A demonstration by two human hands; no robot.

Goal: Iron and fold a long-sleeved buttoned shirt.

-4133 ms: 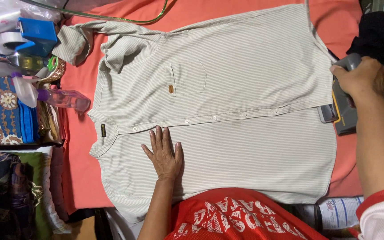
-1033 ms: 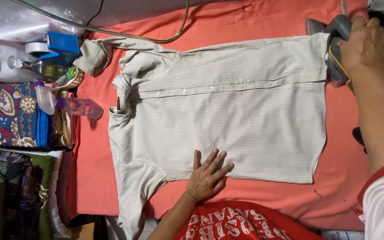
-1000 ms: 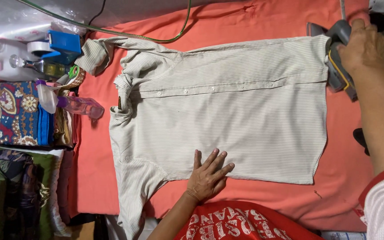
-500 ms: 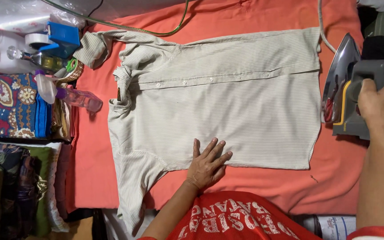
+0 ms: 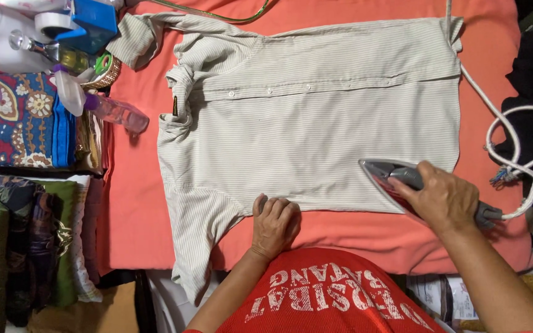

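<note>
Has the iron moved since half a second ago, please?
Yes. The iron, gripped by the right hand, has come off the orange cover beside the shirt onto its lower hem.

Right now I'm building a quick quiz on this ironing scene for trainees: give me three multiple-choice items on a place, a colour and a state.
1. Where does the iron sit?
A. on the shirt's lower edge
B. on the collar
C. off the cloth, upright

2. What colour is the cloth under the shirt?
A. blue
B. orange-red
C. white

3. What is the left hand doing?
A. gripping a bottle
B. raised in the air
C. pressing the shirt's near edge

Key:
1 A, the iron's tip lies on the striped fabric near the hem.
2 B, orange-red shows all round the shirt.
3 C, its fingers rest curled on the edge by the sleeve, while the right hand grips the iron's handle.
</note>
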